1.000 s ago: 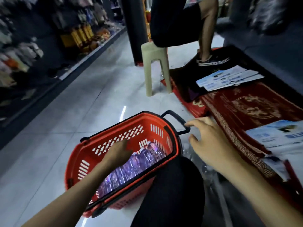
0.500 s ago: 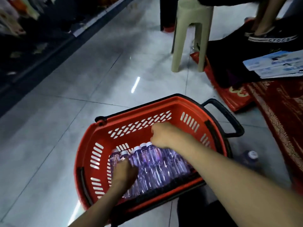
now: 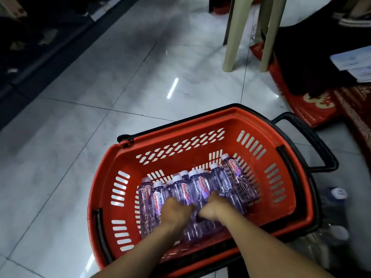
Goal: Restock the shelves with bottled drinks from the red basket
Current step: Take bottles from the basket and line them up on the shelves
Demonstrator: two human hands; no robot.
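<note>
A red basket (image 3: 202, 125) with black handles stands on the tiled floor below me. Several clear purple bottles (image 3: 234, 177) with white caps lie side by side on its bottom. Both my hands are down among them, close together near the basket's near wall. My left hand (image 3: 175, 210) has its fingers curled down round a bottle in the middle of the row. My right hand (image 3: 214, 207) does the same just to its right. The fingertips of both are hidden behind the knuckles and the bottles.
A beige plastic stool (image 3: 251, 33) stands beyond the basket. Red mats (image 3: 321, 109) with papers (image 3: 353, 63) lie at the right. More bottles (image 3: 335, 194) lie on the floor right of the basket. A dark shelf base (image 3: 40, 57) runs along the left.
My right hand came from outside the basket into it and down onto the bottles beside my left hand. The view tilted down and closer to the basket.
</note>
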